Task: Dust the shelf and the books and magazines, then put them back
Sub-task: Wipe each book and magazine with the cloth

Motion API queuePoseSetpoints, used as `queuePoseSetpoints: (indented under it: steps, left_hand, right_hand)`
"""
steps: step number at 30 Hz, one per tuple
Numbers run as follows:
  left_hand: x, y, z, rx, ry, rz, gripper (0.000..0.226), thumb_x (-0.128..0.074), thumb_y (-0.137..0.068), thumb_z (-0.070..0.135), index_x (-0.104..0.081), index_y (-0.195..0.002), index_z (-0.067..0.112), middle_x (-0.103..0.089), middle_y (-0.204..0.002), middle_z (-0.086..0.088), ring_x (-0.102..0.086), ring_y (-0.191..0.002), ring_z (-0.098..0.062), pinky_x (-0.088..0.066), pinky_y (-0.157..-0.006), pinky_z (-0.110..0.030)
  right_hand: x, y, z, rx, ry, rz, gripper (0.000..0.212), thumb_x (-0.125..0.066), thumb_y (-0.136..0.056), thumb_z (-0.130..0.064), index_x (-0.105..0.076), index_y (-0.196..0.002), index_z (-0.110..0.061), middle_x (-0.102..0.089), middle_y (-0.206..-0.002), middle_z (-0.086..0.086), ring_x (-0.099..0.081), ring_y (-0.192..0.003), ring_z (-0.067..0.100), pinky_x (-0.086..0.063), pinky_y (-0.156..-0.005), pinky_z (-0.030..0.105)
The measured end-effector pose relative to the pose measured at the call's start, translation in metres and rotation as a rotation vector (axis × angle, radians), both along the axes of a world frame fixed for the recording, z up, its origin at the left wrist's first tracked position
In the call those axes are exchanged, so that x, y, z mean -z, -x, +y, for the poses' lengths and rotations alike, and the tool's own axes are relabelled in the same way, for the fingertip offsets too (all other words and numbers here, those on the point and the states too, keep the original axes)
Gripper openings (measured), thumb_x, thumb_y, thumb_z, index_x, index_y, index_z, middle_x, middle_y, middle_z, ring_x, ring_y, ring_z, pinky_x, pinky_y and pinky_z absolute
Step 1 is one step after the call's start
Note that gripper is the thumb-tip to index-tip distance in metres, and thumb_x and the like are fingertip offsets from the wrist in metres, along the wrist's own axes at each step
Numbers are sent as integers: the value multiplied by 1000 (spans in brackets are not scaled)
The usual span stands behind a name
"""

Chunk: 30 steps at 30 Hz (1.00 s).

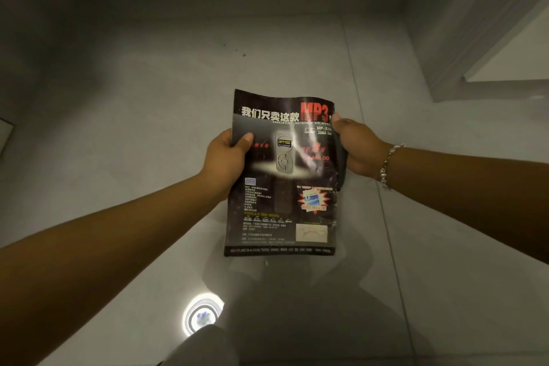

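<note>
Grip of both hands (228,157) pinches glossy, creased rectangular magazine (282,181)

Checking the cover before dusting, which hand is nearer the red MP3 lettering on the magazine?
Right. The right hand grips the magazine edge just below the MP3 lettering; the left hand pinches the opposite edge, farther away.

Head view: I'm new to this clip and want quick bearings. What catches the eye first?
A dark glossy magazine with a red "MP3" headline sits mid-frame, held above the grey tiled floor. The left hand grips its left edge, and the right hand, a beaded bracelet at its wrist, grips the right edge. A bright ring of reflected light glares low on the floor.
</note>
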State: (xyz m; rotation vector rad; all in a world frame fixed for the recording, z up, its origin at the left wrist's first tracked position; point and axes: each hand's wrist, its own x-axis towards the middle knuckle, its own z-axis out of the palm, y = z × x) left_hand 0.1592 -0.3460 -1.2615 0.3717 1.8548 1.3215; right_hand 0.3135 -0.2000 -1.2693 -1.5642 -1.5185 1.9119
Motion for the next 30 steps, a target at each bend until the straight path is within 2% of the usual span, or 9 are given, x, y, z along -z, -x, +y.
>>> queuePoseSetpoints:
  steps: [6,8,11,17,20,22,25,27,30]
  left_hand:
    - [-5,10,4,-249,-49,-149,17,-51,-98,19,-60,-110,11,-68,-88,-5,-67,-73,-20,-54,-61,-29]
    - [-7,19,6,-307,-53,-148,17,-52,-98,19,-59,-111,11,-68,-87,-6,-67,-69,-20,-52,-57,-28]
    - [-10,26,5,-338,-43,-115,14,-52,-98,21,-57,-108,13,-67,-86,-4,-66,-68,-19,-50,-54,-26]
    - [-8,32,2,-363,-46,-56,13,-50,-99,22,-56,-108,15,-66,-88,-3,-66,-77,-22,-54,-68,-35]
    - [-11,33,1,-371,-62,-31,10,-49,-99,22,-55,-105,17,-66,-91,-2,-66,-84,-25,-54,-75,-38]
    - [-13,35,0,-391,-61,-15,9,-49,-99,21,-55,-105,18,-66,-93,-3,-66,-88,-26,-53,-79,-40]
    - [-19,39,-2,-403,-67,17,12,-48,-99,22,-53,-109,18,-64,-98,-3,-64,-89,-23,-52,-75,-36]
    - [-25,38,-3,-370,-78,60,12,-47,-100,22,-53,-110,18,-64,-103,-4,-63,-87,-20,-51,-76,-36]
    - [-35,31,-4,-294,-102,112,15,-47,-100,23,-55,-111,18,-65,-106,-4,-64,-96,-23,-51,-88,-42]
  right_hand:
    - [-3,-7,-20,-137,-103,-28,31,-41,-101,-33,-59,-81,-16,-67,-95,15,-65,-85,28,-52,-89,42]
    - [-8,-12,-30,-208,-148,-62,32,-41,-100,-32,-58,-79,-17,-66,-91,11,-64,-83,25,-51,-85,37]
    - [-12,-17,-38,-300,-192,-110,28,-41,-100,-35,-57,-88,-16,-67,-94,8,-65,-91,25,-50,-87,37]
    - [-17,-31,-36,-448,-204,-283,33,-38,-100,-41,-56,-106,-14,-63,-101,4,-60,-96,19,-46,-77,27]
    - [-27,-40,-33,-558,-232,-371,37,-38,-100,-39,-56,-114,-10,-59,-106,5,-55,-101,21,-41,-84,29]
    - [-35,-47,-31,-629,-237,-424,37,-39,-100,-39,-57,-112,-9,-58,-106,7,-54,-99,21,-40,-83,30]
    - [-43,-56,-30,-720,-291,-531,37,-39,-100,-38,-59,-106,-7,-56,-101,7,-52,-92,20,-36,-77,27]
    - [-47,-57,-31,-701,-358,-541,37,-38,-100,-39,-59,-102,-8,-55,-100,6,-50,-91,19,-35,-75,26]
    - [-58,-50,-33,-613,-390,-403,31,-39,-100,-37,-59,-105,-13,-55,-101,3,-51,-88,16,-37,-73,27]
